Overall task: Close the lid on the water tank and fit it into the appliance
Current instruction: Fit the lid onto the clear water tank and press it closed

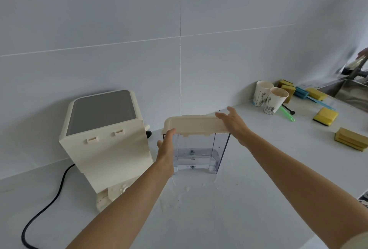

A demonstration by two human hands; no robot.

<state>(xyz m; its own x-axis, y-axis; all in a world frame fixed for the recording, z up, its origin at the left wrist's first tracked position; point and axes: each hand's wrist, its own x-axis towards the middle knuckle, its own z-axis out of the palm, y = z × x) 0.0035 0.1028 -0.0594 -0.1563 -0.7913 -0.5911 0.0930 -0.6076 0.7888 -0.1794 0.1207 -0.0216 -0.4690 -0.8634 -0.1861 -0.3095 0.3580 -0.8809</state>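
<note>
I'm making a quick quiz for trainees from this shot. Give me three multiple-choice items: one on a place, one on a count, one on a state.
1. Where is the appliance relative to the water tank?
A. to its left
B. to its right
C. on top of it

2. How many paper cups stand by the wall?
A. one
B. two
C. four

3. How is the lid?
A. lying on the counter
B. sitting on the tank
C. missing

Answers: 1 A, the cream appliance stands left of the tank; 2 B, two printed cups stand together; 3 B, the lid covers the tank's top.
</note>
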